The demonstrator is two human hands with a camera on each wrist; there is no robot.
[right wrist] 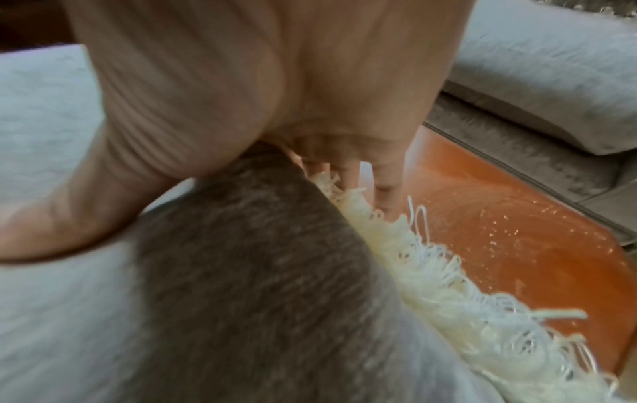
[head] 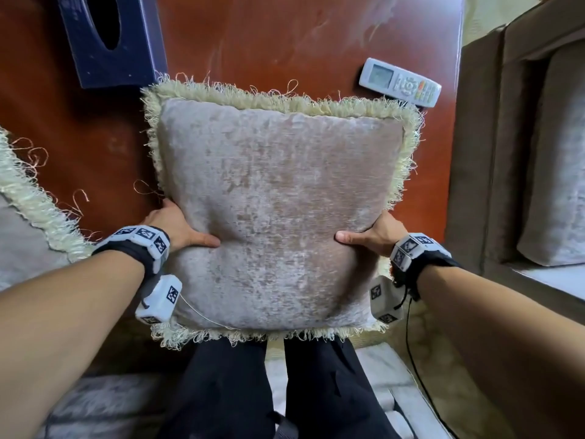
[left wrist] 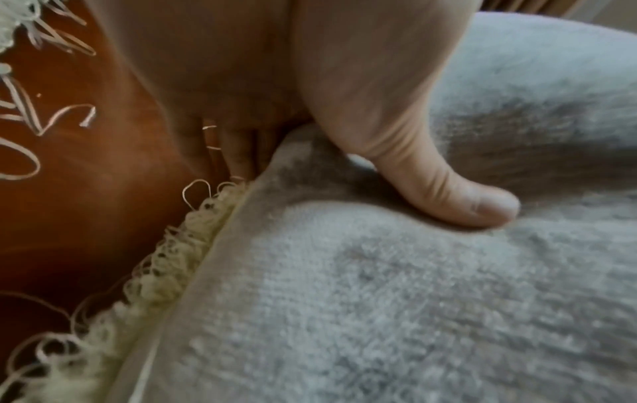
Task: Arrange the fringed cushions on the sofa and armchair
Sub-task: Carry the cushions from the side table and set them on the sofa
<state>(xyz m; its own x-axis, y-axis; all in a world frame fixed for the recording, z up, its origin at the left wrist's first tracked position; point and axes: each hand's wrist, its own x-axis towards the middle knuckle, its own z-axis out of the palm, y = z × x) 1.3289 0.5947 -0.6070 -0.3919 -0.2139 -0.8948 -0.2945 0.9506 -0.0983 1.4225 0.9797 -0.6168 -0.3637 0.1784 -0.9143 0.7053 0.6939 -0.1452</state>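
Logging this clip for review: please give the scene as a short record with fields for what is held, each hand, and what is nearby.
held item: fringed cushion, gripped at both sides
left hand: thumb on the front face, fingers behind
right hand: same grip, opposite side
below: reddish wooden table
on table: remote control, dark blue tissue box
far left: second fringed cushion, partly in view
right: brown armchair

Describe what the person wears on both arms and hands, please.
Both forearms are bare, without sleeves. Each wrist carries a black strap with a white block printed with black-and-white square markers, and a second white marker box hangs below it. The left hand and right hand wear no gloves. A thin black cable trails from the right wrist.
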